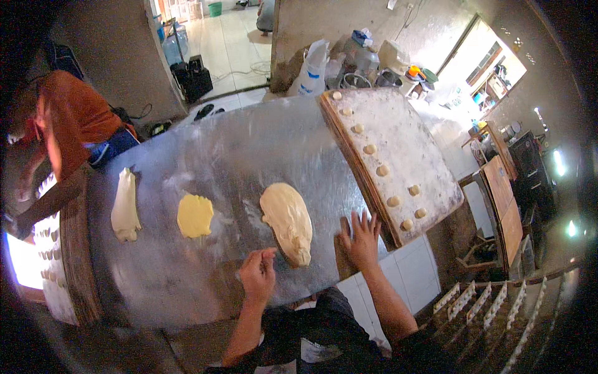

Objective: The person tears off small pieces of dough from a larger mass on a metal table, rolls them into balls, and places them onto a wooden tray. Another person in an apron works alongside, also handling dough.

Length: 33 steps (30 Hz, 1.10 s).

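A large, pale, oval slab of dough (285,215) lies on the metal-topped table (230,143) in front of me. Just off its near left edge is my left hand (257,275), fingers curled in; whatever they may hold is hidden. My right hand (361,242) has its fingers spread low over the table, between the dough and a floured wooden board (398,137). A flattened yellow lump (195,215), dough-like, rests further left. Beyond it lies a long, pale strip of dough (126,206).
Several small dough balls (382,170) sit on the board at the table's right end. At far left, a person in an orange shirt (71,118) bends by another board with small pieces. Pots (356,81) and a white sack (313,68) stand behind; a wooden rack (492,305) is lower right.
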Tool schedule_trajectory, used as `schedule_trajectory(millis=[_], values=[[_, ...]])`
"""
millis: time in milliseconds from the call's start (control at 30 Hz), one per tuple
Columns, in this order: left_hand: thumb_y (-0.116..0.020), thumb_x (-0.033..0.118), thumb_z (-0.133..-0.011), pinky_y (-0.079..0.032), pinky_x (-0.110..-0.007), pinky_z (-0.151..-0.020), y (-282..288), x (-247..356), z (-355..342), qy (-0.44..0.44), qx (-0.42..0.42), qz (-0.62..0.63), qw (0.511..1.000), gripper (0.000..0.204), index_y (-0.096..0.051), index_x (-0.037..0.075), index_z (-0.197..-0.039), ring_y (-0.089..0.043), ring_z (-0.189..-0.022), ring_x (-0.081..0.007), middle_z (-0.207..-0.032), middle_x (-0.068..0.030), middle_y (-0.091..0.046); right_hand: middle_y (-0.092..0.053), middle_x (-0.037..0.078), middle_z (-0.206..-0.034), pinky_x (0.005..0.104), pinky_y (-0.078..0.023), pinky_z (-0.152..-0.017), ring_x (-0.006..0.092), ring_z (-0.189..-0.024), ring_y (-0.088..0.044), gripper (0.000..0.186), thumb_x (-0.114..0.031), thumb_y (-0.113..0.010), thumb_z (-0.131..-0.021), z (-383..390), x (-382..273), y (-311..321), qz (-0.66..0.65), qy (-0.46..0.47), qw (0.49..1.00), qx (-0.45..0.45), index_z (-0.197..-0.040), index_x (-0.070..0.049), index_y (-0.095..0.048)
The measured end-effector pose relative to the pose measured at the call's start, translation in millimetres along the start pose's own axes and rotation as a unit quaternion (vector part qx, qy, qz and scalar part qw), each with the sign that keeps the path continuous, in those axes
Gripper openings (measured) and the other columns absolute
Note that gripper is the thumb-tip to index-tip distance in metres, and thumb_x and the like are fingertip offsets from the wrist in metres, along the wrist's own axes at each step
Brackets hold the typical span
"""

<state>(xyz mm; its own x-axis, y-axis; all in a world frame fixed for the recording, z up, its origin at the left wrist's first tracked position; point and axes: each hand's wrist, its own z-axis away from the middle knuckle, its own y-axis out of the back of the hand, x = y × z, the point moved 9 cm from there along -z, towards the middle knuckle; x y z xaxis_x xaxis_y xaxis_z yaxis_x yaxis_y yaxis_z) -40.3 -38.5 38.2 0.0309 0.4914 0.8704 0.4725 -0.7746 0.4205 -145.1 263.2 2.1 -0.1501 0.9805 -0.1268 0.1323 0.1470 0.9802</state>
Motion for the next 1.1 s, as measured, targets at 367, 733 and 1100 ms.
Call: schedule_trajectory(millis=[367, 733, 1100], values=[[-0.06, 0.007, -0.102, -0.057, -0.033, -0.07, 10, -13, 27, 0.098, 0.001, 0.055, 0.994, 0.016, -0.075, 0.003, -0.102, -0.071, -0.076, -0.0233, -0.083, -0.0092, -0.072, -0.039, 0.028, -0.158, 0.0584, -0.024, -0.122, 0.0458, -0.149, -0.033, 0.054, -0.033, -0.054, -0.103, -36, -30, -9, -0.05, -0.009, 0.999, -0.015, -0.151, -0.01, -0.047], [-0.07, 0.013, -0.095, -0.057, -0.038, -0.072, -4, 5, 46, 0.084, -0.129, -0.04, 0.987, 0.009, -0.074, 0.006, -0.1, -0.073, -0.075, -0.027, -0.088, -0.0113, -0.076, -0.052, 0.025, -0.148, 0.0581, -0.027, -0.12, 0.0443, -0.139, -0.047, 0.056, -0.034, -0.058, -0.101, -35, -31, 18, -0.195, 0.115, 0.973, 0.056, -0.148, -0.005, -0.05], [-0.065, 0.038, -0.099, -0.056, -0.051, -0.079, -107, 48, 45, 0.088, -0.122, -0.405, 0.902, 0.056, -0.045, -0.002, -0.133, -0.069, -0.101, -0.043, -0.121, -0.0283, -0.064, -0.073, 0.012, -0.089, 0.0439, -0.052, -0.074, 0.0303, -0.07, -0.069, 0.022, -0.025, -0.076, -0.085, -21, 22, 17, -0.243, 0.109, 0.957, 0.112, -0.097, -0.008, -0.067]])
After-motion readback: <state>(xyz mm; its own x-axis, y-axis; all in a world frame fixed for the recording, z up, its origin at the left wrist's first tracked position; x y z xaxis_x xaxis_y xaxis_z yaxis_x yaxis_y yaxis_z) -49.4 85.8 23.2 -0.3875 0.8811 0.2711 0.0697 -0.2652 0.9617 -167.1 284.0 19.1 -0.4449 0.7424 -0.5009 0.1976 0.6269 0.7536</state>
